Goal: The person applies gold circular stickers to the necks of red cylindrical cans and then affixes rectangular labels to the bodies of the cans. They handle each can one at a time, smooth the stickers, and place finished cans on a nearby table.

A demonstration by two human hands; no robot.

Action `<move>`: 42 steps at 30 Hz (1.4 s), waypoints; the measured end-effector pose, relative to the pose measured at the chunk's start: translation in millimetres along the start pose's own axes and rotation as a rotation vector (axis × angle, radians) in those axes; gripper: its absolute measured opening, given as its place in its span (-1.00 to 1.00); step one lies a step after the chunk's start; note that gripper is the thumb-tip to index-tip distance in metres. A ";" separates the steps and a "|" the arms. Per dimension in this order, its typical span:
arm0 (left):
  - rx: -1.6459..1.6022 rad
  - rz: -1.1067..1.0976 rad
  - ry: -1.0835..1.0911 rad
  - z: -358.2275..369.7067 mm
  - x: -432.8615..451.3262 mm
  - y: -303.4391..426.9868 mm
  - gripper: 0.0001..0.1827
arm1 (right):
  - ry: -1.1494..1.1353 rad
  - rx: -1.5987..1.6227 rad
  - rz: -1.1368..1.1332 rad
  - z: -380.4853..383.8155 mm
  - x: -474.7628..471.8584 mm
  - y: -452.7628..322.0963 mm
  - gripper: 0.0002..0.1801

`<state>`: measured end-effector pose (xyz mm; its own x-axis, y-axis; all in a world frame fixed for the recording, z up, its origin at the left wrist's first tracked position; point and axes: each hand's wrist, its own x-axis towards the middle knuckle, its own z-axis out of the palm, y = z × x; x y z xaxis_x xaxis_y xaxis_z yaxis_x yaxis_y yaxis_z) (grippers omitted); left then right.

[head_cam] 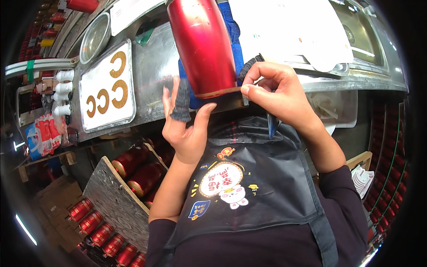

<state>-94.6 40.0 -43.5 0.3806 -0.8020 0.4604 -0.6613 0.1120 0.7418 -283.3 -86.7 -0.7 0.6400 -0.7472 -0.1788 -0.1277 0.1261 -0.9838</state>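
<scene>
A large glossy red metallic vessel [203,46] lies on its side on blue cloth [237,53], its rounded end toward me. A thin gold-brown strip [217,92] runs along that end's edge. My right hand [280,91] pinches the strip's right end between thumb and forefinger; a dark knit finger cover [252,66] is on one finger. Below this hand hangs a blue pointed piece [272,126]; whether it is held is unclear. My left hand [186,133] is raised left of the vessel's end, fingers apart and holding nothing visible. It too wears a dark knit finger cover [181,101].
On the metal bench [150,76], a tray [131,113] carries several gold C-shaped pieces [120,93], with a metal bowl [95,38] behind it. White sheets [287,30] lie at right. Red vessels [143,177] stand in a wooden bin [116,183] below left.
</scene>
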 end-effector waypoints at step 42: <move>0.272 0.180 -0.099 -2.9 -14.6 -0.8 -0.61 | 0.007 -0.009 -0.028 -4.7 0.4 5.3 -0.87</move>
<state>-97.7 53.4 -49.4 0.1863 -0.8383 0.5124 -0.8654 0.1069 0.4895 -287.3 -89.4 -5.8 0.6383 -0.7548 -0.1515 -0.1167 0.0997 -0.9881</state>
